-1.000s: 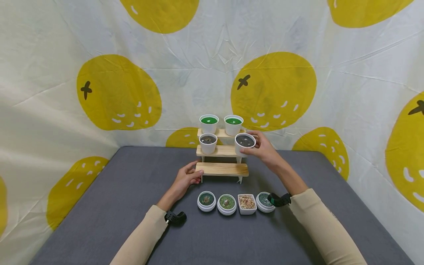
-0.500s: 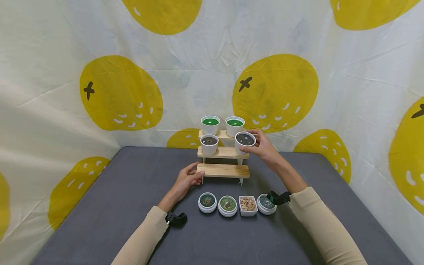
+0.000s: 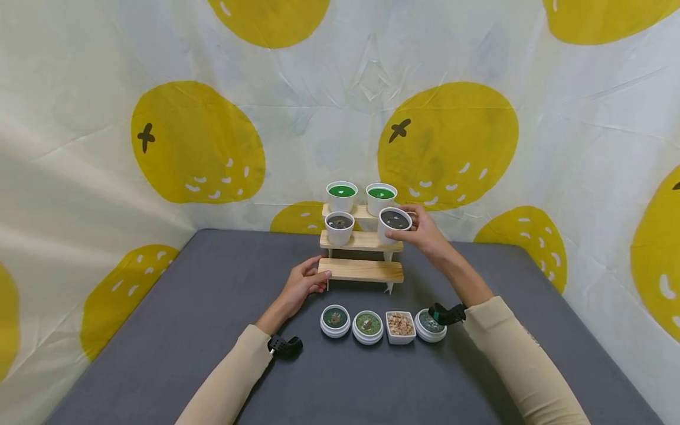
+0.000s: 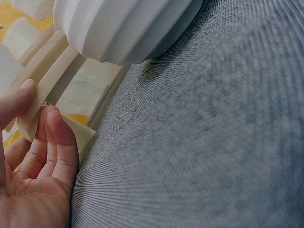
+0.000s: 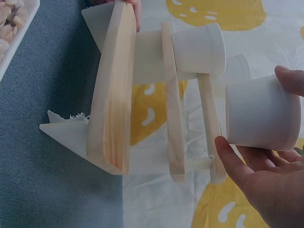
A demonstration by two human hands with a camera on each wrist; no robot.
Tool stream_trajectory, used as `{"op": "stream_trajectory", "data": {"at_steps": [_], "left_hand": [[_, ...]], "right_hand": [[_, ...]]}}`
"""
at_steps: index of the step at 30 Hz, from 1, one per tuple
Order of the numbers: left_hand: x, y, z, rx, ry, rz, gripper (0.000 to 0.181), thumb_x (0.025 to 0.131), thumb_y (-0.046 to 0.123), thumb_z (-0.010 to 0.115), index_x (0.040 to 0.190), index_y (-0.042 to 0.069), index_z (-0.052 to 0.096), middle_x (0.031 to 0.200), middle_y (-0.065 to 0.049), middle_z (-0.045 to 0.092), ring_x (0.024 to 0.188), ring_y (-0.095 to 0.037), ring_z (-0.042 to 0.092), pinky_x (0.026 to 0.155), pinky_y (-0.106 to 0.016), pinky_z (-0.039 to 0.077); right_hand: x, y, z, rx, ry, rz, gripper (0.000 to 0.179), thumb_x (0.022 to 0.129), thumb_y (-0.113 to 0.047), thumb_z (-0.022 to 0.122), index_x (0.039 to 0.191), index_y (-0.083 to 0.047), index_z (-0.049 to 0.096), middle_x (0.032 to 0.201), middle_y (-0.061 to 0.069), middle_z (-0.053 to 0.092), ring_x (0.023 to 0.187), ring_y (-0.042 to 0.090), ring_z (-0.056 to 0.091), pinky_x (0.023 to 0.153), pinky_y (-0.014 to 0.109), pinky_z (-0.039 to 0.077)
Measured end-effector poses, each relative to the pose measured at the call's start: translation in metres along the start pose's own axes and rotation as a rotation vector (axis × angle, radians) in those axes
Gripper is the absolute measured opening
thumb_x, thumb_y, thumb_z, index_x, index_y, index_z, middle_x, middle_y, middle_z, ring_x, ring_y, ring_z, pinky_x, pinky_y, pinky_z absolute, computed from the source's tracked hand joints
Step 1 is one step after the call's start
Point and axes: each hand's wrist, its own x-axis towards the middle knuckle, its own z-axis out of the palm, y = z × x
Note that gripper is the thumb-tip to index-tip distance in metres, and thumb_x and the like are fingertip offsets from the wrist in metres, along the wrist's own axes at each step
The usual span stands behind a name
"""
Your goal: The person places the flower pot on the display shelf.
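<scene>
A three-step wooden display stand (image 3: 366,270) rises at the back of the table. My left hand (image 3: 301,287) grips the left end of its lowest step, thumb on top and fingers below, as the left wrist view shows. In my right hand (image 3: 425,233) is a white cup with dark grey contents (image 3: 395,219), held between thumb and fingers. It hangs over the right end of the middle step, with a gap below it in the right wrist view. A similar dark-filled cup (image 3: 339,228) stands at that step's left. Two green-filled cups (image 3: 341,198) stand on the top step.
In front of the stand are a dark green-filled round dish (image 3: 335,321), a light green-filled one (image 3: 368,327), a square dish of tan bits (image 3: 401,327) and another round dish (image 3: 431,326), partly behind my right wrist strap. A fruit-print cloth (image 3: 319,130) hangs behind the grey table (image 3: 340,383).
The cup in my right hand has risen slightly and shifted a little left relative to the stand. My left hand keeps its place on the lowest step. The head view has shifted slightly.
</scene>
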Motion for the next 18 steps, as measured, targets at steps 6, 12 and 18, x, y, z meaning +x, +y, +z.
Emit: {"op": "stream_trajectory", "data": {"at_steps": [6,12,18], "left_hand": [[-0.0006,0.0018,-0.0013,0.011,0.001,-0.001,0.068,0.097,0.018,0.074,0.157,0.011,0.043,0.091,-0.002,0.067,0.074,-0.012,0.063,0.068,-0.023,0.057],[-0.0001,0.0,-0.0014,0.001,0.002,-0.003,0.066,0.097,0.018,0.074,0.155,0.012,0.045,0.091,-0.002,0.067,0.074,-0.012,0.063,0.068,-0.023,0.057],[0.0001,-0.0017,-0.0007,0.004,-0.002,0.0,0.066,0.097,0.017,0.074,0.155,0.011,0.044,0.091,-0.001,0.067,0.075,-0.011,0.063,0.068,-0.023,0.057]], "right_hand": [[0.0023,-0.0028,0.0021,-0.014,0.002,0.016,0.08,0.09,-0.015,0.078,0.152,-0.001,0.029,0.144,0.024,0.051,0.121,0.026,0.055,0.093,0.021,0.046],[0.004,-0.0063,0.0012,-0.025,0.006,0.015,0.079,0.091,-0.015,0.077,0.151,0.0,0.028,0.145,0.024,0.05,0.125,0.03,0.053,0.097,0.027,0.044],[0.0052,-0.0045,-0.0002,-0.043,0.003,0.012,0.079,0.092,-0.017,0.078,0.151,0.0,0.028,0.147,0.025,0.049,0.129,0.034,0.051,0.1,0.031,0.043]]}}
